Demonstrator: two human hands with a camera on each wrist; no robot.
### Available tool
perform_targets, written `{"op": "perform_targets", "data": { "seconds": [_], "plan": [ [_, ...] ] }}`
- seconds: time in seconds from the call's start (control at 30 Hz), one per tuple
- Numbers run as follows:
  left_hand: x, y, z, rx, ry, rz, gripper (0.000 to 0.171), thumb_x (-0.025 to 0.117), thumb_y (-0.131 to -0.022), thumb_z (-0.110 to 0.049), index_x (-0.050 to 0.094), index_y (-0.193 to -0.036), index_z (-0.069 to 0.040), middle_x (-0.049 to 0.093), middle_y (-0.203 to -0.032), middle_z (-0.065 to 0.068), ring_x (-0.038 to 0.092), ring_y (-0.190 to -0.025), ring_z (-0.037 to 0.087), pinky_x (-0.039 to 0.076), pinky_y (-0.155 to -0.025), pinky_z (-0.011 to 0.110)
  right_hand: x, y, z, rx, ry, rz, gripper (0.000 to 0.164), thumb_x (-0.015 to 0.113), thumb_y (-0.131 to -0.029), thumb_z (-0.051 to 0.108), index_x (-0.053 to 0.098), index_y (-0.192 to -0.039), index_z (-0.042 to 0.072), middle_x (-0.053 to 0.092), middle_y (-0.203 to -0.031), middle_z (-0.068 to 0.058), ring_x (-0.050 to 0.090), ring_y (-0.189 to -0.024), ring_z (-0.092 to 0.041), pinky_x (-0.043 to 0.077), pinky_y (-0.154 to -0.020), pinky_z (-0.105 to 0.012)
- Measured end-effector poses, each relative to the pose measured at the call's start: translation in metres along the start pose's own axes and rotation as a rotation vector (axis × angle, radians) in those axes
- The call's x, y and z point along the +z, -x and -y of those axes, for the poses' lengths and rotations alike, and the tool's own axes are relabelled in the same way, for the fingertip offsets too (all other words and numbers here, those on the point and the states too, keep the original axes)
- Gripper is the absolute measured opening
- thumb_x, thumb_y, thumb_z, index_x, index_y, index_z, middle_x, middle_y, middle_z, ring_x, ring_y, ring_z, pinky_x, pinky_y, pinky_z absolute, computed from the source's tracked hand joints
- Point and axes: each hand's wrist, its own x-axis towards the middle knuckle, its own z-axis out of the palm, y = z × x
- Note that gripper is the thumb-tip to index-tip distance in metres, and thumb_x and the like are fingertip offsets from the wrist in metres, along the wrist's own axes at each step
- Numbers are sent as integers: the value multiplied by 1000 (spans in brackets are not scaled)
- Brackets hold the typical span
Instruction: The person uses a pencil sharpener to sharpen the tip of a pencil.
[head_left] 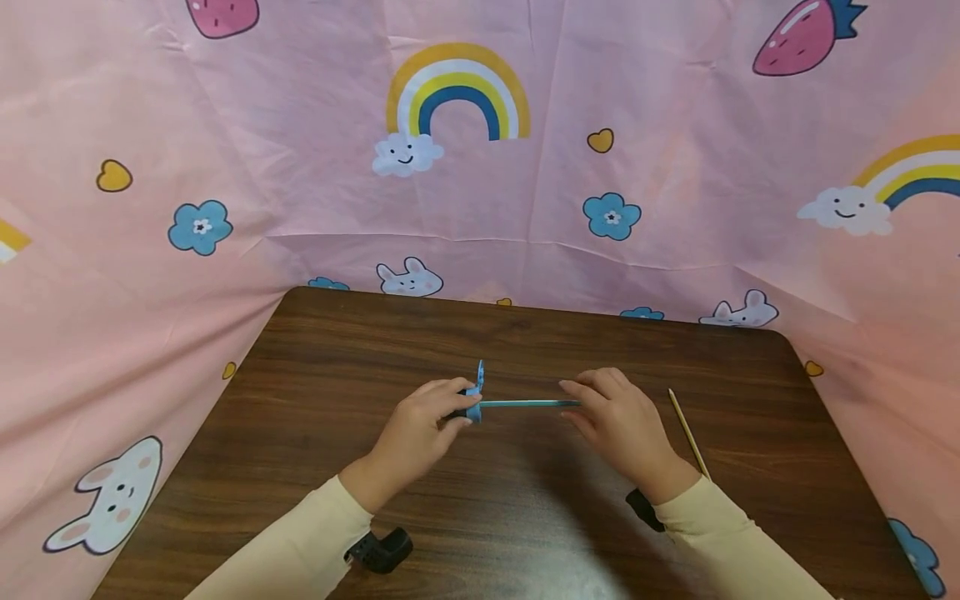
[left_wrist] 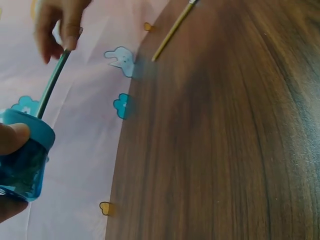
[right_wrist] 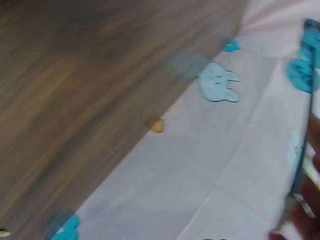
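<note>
My left hand [head_left: 416,425] grips a blue pencil sharpener [head_left: 474,405] with a see-through body, its lid flipped up. In the left wrist view, the thumb presses on the collar of the sharpener [left_wrist: 42,132]. A blue-green pencil [head_left: 528,403] stands with one end in the sharpener and runs level across to my right hand [head_left: 622,421]. The right fingers are around the pencil's far end, and the palm side is partly hidden. In the blurred right wrist view, the pencil [right_wrist: 309,110] passes beside the fingers, with a metallic band near its end.
A second, yellowish pencil [head_left: 686,429] lies on the brown wooden table [head_left: 337,350], partly behind my right wrist. A pink patterned cloth [head_left: 480,208] hangs at the table's back and sides. Dark camera mounts [head_left: 381,550] sit at both wrists.
</note>
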Motion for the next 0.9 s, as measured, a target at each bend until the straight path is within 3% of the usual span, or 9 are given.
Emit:
{"op": "perform_targets", "data": {
  "seconds": [0.13,0.27,0.4,0.5,0.57,0.67,0.77,0.83,0.9],
  "plan": [
    [-3,-1,-2,-132,91,7,37,78,-75,4,73,-111,-3,67,-120,10,60,-114,27,58,-75,30,8,8,-4,-135,19,-155,20,71,-89,17,74,-102,2,64,-94,-8,59,-82,-23,53,-65,-34],
    [-4,-2,-4,-209,146,44,38,78,-76,2,72,-113,-4,66,-121,11,60,-115,28,55,-87,40,13,12,-3,-181,30,-260,37,47,-104,23,75,-94,2,62,-85,-7,56,-72,-20,50,-56,-30],
    [-3,0,-5,-199,107,65,39,78,-76,1,72,-114,-4,65,-123,11,59,-116,28,54,-90,41,12,11,2,-127,-5,-262,21,62,-95,14,76,-85,3,56,-75,-4,48,-64,-16,42,-47,-26],
    [-1,3,-3,-75,1,50,38,79,-76,1,72,-113,-4,66,-121,11,60,-114,27,55,-89,38,8,8,6,6,-92,-119,2,78,-80,6,76,-81,7,56,-71,0,49,-63,-13,43,-48,-23],
    [1,5,-1,43,-71,23,37,80,-74,1,73,-110,-4,68,-117,11,61,-111,26,56,-87,36,4,5,6,143,-222,52,9,82,-74,5,76,-80,8,59,-72,3,54,-64,-10,47,-51,-22],
    [5,8,3,207,-131,-32,35,82,-71,3,75,-104,-2,70,-110,11,63,-105,26,57,-84,32,-1,0,0,395,-524,360,4,77,-81,9,76,-83,5,65,-75,5,54,-63,-6,46,-52,-22],
    [9,10,7,313,-139,-69,33,81,-68,7,76,-99,-2,70,-107,11,64,-102,26,57,-83,27,-3,-4,-10,614,-794,586,13,71,-87,10,74,-88,-2,62,-69,5,44,-56,-6,38,-48,-22],
    [11,10,8,350,-134,-78,32,81,-68,9,76,-98,-2,71,-106,11,64,-100,25,56,-83,25,-3,-5,-14,659,-861,655,15,70,-88,8,73,-90,-6,58,-64,4,38,-53,-8,35,-48,-23],
    [11,10,9,352,-130,-77,32,81,-68,9,76,-98,-2,71,-106,11,64,-100,25,56,-83,25,-4,-6,-15,643,-831,669,16,70,-89,11,74,-92,-4,62,-69,3,46,-57,-8,40,-50,-24]
  ]
}}
